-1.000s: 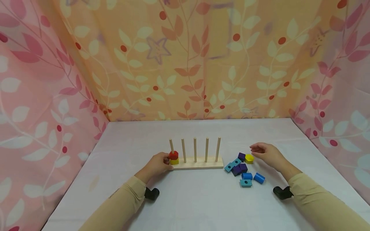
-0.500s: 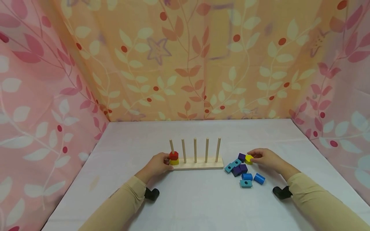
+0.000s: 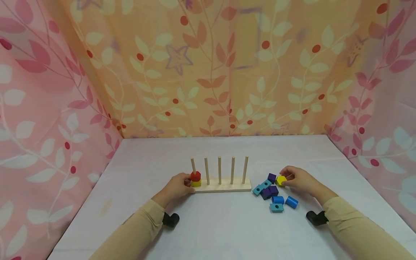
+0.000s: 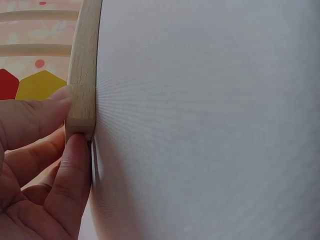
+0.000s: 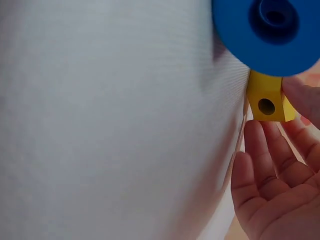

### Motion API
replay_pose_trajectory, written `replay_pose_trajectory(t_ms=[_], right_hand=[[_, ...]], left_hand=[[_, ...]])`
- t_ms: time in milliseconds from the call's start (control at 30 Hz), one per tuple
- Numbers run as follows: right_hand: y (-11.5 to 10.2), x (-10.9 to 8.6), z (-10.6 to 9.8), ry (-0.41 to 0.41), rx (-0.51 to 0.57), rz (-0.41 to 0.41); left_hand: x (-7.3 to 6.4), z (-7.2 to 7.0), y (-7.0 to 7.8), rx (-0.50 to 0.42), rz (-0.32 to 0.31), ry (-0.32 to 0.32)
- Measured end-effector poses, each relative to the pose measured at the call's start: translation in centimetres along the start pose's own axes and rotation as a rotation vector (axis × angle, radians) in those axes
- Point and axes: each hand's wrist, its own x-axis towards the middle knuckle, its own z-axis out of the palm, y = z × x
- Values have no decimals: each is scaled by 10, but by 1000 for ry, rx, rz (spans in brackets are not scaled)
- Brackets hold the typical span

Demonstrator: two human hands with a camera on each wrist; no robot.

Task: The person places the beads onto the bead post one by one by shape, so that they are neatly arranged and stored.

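On the table stands a wooden peg board (image 3: 224,186) with several upright pegs. Its leftmost peg carries a red block (image 3: 195,176) on top of a yellow block (image 3: 196,183). My left hand (image 3: 177,186) holds the board's left end; in the left wrist view the thumb lies along the base's edge and a finger presses its end face. To the right of the board, my right hand (image 3: 301,180) pinches a yellow hexagonal block (image 3: 281,181) between thumb and fingers. The right wrist view shows a hole in this yellow block (image 5: 265,95), low by the table.
Left of my right hand lie purple blocks (image 3: 273,190), teal blocks (image 3: 277,207) with holes, and blue cylinders (image 3: 291,202). One blue cylinder (image 5: 230,30) looms large in the right wrist view. Patterned curtains (image 3: 208,72) surround the white table (image 3: 208,231).
My right hand has come down onto the yellow hexagonal block and taken hold of it; the block has turned slightly. My left hand stays at the peg board's end.
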Motion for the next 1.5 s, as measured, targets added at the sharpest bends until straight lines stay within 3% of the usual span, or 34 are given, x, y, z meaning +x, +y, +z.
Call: replay_pose_trajectory(t_ms=[333, 600, 1100, 1500], right_hand=[[7, 3, 1, -67, -34, -32], [2, 0, -4, -18, -21, -11], [-45, -6, -35, 87, 48, -111], [-99, 2, -38, 94, 144, -237]], left_hand=[[-1, 0, 1, -13, -16, -2], [1, 0, -1, -1, 1, -2], [-1, 0, 2, -4, -14, -5], [-1, -1, 2, -14, -24, -2]])
